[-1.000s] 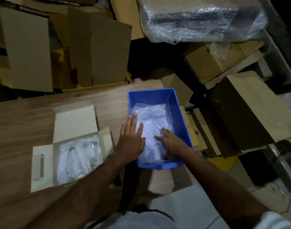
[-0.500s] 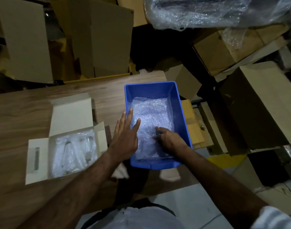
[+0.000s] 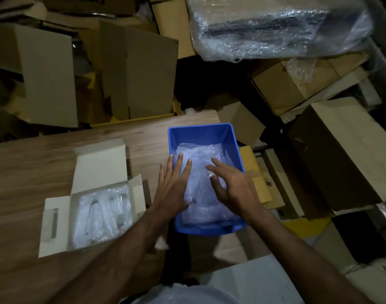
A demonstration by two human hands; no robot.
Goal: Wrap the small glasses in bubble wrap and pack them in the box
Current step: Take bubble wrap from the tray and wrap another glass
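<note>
Glasses in the white box were only blurred shapes under bubble wrap, blue bin's contents were hidden beneath wrap, both forearms cut off by bottom edge

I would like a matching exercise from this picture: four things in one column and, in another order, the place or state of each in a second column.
Things:
1. blue bin
2. white box
3. left hand
4. right hand

Places or states:
A. open, lid flap up, wrapped items inside
B. over the bin's right half, fingers curled on the wrap
C. at the table's right end, bubble wrap inside
D. fingers straight, over the bin's left wall

Pairs: 1-C, 2-A, 3-D, 4-B
</note>
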